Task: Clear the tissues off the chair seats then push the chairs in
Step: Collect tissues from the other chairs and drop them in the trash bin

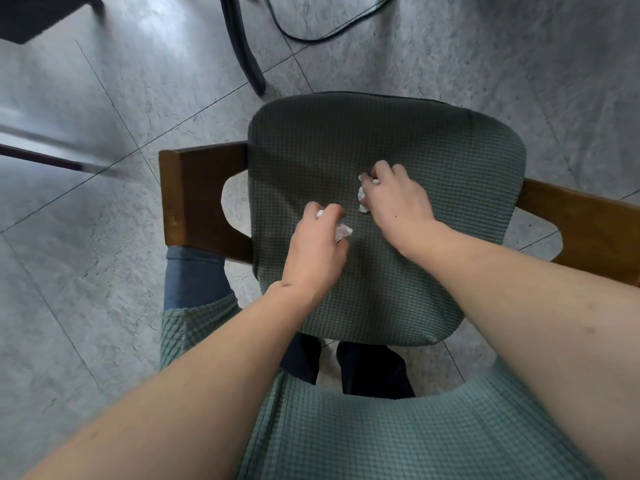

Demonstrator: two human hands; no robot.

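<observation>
While on seat [398, 140], fists [317, 247] clutching tissues [343, 232].

seat cover [398, 140]: grey-green waffle grid | armrests [201, 195]: dark brown | tissues [343, 232]: white (crumpled) | floor [519, 64]: grey marbled

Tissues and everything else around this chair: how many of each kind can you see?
Tissues: 2, a tissue in left hand and a tissue in right hand
Hands: 2, left hand and right hand
Chair seats: 1, green seat
Floor cables: 1, black cable
Total: 6
</observation>
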